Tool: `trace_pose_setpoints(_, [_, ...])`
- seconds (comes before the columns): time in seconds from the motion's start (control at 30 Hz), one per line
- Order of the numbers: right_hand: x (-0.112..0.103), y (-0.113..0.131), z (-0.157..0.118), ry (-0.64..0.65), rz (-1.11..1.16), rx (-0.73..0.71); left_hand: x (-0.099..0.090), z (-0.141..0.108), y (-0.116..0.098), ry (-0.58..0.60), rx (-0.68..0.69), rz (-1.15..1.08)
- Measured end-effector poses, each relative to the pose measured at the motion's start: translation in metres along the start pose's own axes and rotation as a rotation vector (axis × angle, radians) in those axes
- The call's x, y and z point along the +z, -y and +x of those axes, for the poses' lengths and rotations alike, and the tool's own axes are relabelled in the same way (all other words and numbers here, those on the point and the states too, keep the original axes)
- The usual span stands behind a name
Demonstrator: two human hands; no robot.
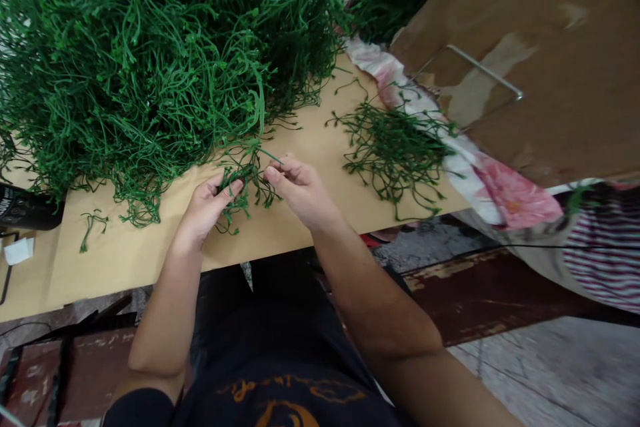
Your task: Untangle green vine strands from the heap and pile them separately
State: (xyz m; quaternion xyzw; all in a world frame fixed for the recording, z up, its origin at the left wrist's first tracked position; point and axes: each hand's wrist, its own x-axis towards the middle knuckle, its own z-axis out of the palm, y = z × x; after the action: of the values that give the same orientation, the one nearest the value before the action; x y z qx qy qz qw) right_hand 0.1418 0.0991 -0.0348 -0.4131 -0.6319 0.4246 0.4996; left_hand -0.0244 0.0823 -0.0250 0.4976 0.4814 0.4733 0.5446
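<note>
Close to the table's front edge, my left hand (207,205) is closed around a small bunch of green plastic stems (243,180), thumb on top. My right hand (297,188) pinches a thin green stem (270,156) at the right side of that bunch; its fingertips are partly hidden. Behind both hands rises a big heap of green artificial stems (165,60). To the right of my right hand lies a smaller, looser pile of stems (397,147) on the tan tabletop (305,140).
A brown board (560,80) with a metal handle leans at the right, beside a pink and white cloth (520,193). At the left edge are a black container (30,207) and a loose sprig (91,227). Striped fabric (605,247) shows at far right.
</note>
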Motion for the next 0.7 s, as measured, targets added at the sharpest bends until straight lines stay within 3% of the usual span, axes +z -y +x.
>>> trace_pose_setpoints(0.3, [0.003,0.004,-0.004,-0.009,0.306,0.183,0.011,0.004,-0.002,-0.123,-0.056,-0.013])
trace_pose_setpoints(0.53, [0.016,0.009,-0.012,0.021,0.448,0.279,0.017,0.008,0.004,-0.177,0.058,0.039])
trace_pose_setpoints(0.7, [0.011,0.011,-0.012,-0.004,0.447,0.278,0.022,0.005,0.000,-0.158,-0.028,-0.017])
